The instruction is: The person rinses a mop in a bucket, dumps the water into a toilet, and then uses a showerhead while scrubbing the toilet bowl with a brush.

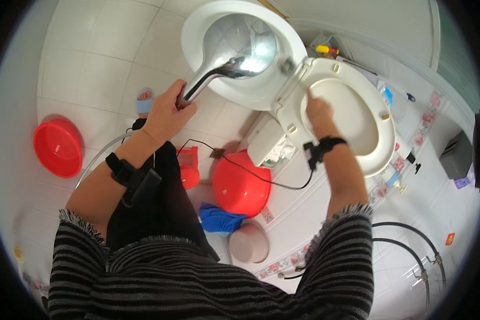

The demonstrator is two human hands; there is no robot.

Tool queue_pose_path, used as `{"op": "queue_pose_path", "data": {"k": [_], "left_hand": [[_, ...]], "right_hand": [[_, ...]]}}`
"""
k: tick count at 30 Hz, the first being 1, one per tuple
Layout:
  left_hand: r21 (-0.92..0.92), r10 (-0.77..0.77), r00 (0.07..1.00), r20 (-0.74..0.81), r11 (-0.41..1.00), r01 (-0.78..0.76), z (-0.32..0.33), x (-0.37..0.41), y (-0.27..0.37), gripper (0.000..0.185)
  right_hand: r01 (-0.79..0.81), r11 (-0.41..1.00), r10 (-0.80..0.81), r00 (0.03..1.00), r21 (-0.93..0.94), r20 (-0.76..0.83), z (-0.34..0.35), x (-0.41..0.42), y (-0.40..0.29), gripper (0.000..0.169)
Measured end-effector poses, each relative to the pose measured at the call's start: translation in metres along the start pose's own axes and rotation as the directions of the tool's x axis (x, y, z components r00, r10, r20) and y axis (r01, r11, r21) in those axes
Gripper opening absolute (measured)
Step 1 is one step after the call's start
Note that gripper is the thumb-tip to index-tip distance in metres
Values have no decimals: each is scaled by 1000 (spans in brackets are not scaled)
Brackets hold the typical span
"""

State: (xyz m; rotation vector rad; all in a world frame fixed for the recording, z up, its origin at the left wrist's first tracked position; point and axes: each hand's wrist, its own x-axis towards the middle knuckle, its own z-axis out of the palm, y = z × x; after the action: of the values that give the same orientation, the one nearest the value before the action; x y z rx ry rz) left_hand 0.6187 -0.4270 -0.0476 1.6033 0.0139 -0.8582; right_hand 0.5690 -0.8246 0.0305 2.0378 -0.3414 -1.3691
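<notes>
My left hand [174, 106] is closed around the handle of a chrome shower head [240, 48], whose wide round head is above the bowl of a white toilet [192, 24]. A hose runs down beside my left forearm. The toilet seat and lid [378, 160] are raised, hinged at the bowl's right rim. In front of the raised seat is my right hand [319, 108], slightly blurred, with one finger extended towards the hinge side. Whether that finger touches the seat cannot be told. I see nothing held in my right hand.
A red basin [58, 148] is on the tiled floor at left. Below the toilet are a waste bin [266, 140], a red bucket [240, 184], a red stool [189, 168], a blue cloth [220, 219] and a pale bucket [249, 243]. A black cable [244, 170] hangs from my right wrist strap.
</notes>
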Motion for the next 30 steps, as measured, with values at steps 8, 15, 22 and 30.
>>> {"op": "queue_pose_path", "data": {"k": [8, 15, 22, 30], "left_hand": [[-86, -30, 998, 56, 996, 35, -9, -11, -12, 25], [-98, -47, 997, 67, 994, 53, -6, -18, -18, 25], [-94, -54, 998, 28, 994, 57, -10, -30, -19, 25], [-108, -52, 997, 57, 992, 58, -2, -34, -33, 24]], "right_hand": [[-69, 995, 67, 997, 72, 28, -38, 6, -26, 48], [-56, 970, 80, 992, 236, -94, -1, 18, -21, 39], [-47, 999, 46, 998, 27, 40, 12, -15, -42, 48], [-131, 975, 133, 991, 181, 3, 8, 9, -32, 41]]}}
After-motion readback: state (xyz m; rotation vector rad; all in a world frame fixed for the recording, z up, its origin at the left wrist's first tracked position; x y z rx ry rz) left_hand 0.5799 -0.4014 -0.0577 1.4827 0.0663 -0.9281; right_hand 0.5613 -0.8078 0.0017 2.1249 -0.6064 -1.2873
